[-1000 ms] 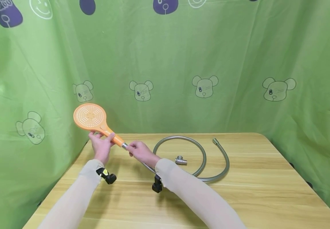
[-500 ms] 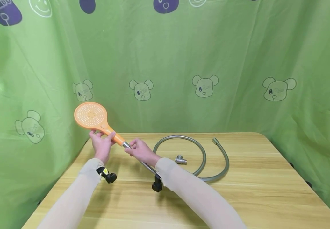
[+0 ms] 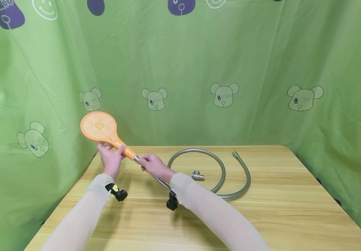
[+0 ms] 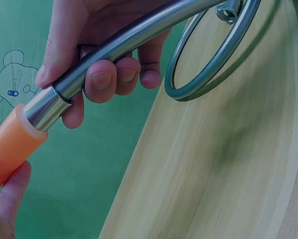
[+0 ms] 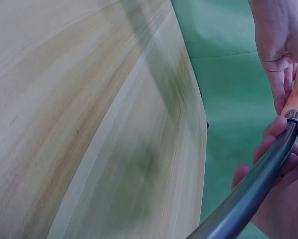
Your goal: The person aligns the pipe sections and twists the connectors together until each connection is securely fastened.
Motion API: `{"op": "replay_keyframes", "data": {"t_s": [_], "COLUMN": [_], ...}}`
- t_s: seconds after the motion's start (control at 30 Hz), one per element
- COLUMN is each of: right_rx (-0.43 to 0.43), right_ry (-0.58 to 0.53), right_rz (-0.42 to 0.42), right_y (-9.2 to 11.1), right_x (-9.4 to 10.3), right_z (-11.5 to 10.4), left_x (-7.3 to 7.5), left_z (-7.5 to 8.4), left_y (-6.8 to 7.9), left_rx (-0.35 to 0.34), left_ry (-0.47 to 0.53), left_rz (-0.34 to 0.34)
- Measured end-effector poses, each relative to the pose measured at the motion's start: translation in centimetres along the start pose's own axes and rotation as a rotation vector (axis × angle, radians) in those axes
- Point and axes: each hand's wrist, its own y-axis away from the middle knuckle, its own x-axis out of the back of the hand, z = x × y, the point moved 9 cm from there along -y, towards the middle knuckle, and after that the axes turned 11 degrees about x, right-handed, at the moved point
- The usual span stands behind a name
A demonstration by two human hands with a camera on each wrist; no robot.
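Note:
An orange hand shower [image 3: 98, 126] is held up over the far left of the table, its perforated face toward me. My left hand [image 3: 110, 161] grips its handle from below. My right hand [image 3: 156, 167] pinches the metal connector [image 4: 48, 107] of the grey shower hose [image 3: 196, 150] at the handle's lower end. In the left wrist view the connector sits right against the orange handle [image 4: 14, 144], with thumb and fingers around the hose end. The right wrist view shows both hands close together, the hose running down from them.
The hose loops on the wooden table [image 3: 293, 209], its free end [image 3: 235, 155] lying at the back right. Within the loop lies a small chrome valve fitting [image 3: 197, 175]. Green printed curtain [image 3: 186, 62] encloses the table's back and sides.
The right hand's thumb and fingers loosened and shifted along the connector half a second ago, and now close around it again. The left hand and hand shower stay nearly still.

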Motion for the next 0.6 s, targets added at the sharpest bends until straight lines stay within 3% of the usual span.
{"op": "replay_keyframes", "data": {"t_s": [0.3,0.6], "right_rx": [-0.048,-0.021], "right_ry": [-0.038,-0.018], "right_rz": [0.015,0.026], "right_y": [0.0,0.18], "right_x": [-0.17,0.15], "right_z": [0.54,0.01], "left_x": [0.24,0.01], "left_z": [-0.36,-0.06], "left_y": [-0.21,-0.08], "left_rx": [0.012,0.009], "left_ry": [0.005,0.007], "left_rz": [-0.006,-0.001]}}
